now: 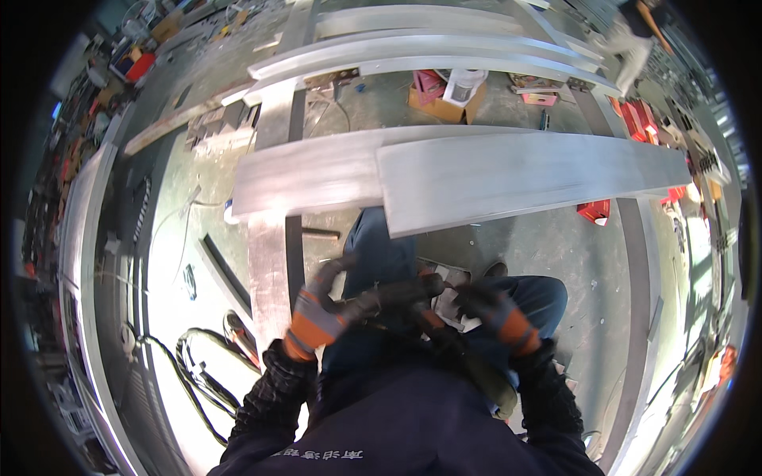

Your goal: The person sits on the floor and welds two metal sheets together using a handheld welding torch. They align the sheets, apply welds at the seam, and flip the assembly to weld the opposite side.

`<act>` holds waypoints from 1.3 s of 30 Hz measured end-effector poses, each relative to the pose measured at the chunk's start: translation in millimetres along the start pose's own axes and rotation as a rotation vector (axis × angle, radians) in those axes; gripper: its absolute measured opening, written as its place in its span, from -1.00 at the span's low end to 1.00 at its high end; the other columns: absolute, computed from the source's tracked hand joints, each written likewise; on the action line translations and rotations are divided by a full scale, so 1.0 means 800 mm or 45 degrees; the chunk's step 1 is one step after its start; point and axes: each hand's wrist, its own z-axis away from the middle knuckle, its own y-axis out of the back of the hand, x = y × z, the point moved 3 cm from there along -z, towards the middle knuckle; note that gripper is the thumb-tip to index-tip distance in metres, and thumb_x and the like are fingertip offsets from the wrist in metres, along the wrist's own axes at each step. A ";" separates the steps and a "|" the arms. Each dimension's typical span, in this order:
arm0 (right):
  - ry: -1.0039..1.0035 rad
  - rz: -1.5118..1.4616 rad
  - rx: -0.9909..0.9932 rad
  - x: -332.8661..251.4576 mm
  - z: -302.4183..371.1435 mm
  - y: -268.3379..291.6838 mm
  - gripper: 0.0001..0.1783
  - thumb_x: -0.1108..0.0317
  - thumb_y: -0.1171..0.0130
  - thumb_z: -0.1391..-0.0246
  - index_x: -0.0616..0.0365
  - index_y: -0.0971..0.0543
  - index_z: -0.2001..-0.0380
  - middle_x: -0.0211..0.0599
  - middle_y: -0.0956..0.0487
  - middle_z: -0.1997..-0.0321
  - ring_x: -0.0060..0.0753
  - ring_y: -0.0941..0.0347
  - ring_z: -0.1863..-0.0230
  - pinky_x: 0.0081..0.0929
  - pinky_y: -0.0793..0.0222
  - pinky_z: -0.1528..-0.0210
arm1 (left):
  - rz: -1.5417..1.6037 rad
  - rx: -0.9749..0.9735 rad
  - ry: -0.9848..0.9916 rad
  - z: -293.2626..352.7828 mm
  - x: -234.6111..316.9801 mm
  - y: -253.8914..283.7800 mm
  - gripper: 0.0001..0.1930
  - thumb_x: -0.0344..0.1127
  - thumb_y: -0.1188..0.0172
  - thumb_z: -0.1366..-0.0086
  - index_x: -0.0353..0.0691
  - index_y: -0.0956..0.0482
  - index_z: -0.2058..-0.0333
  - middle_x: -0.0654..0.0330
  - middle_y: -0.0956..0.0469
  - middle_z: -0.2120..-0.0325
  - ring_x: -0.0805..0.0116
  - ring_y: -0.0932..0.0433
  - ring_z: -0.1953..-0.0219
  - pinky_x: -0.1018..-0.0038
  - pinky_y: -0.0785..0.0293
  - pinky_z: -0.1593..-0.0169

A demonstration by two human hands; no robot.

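In the head view, the dark tool (403, 293) is lying between the two hands over the person's lap, its long axis running crosswise, its right end tipping slightly away from the body. The left hand (324, 308) is sitting nearer, its gloved fingers seemingly closing around the tool's left end, one digit sticking up. The right hand (494, 309) is hovering just beside the other end; blur is hiding its finger spread and any contact. Beyond, a metal beam (540, 174) is resting crosswise.
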 end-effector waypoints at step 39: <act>0.083 -1.293 0.546 -0.274 0.050 0.008 -0.39 -0.17 0.15 -0.44 0.19 -0.51 -0.08 -0.06 -0.56 0.44 -0.28 -0.46 0.68 -0.53 -0.32 0.71 | -0.112 0.436 -0.470 -0.064 -0.016 -0.014 -0.27 -0.27 -0.58 -0.08 -0.27 -0.50 -0.22 0.02 -0.55 0.06 0.10 -0.57 0.07 0.26 -0.56 0.04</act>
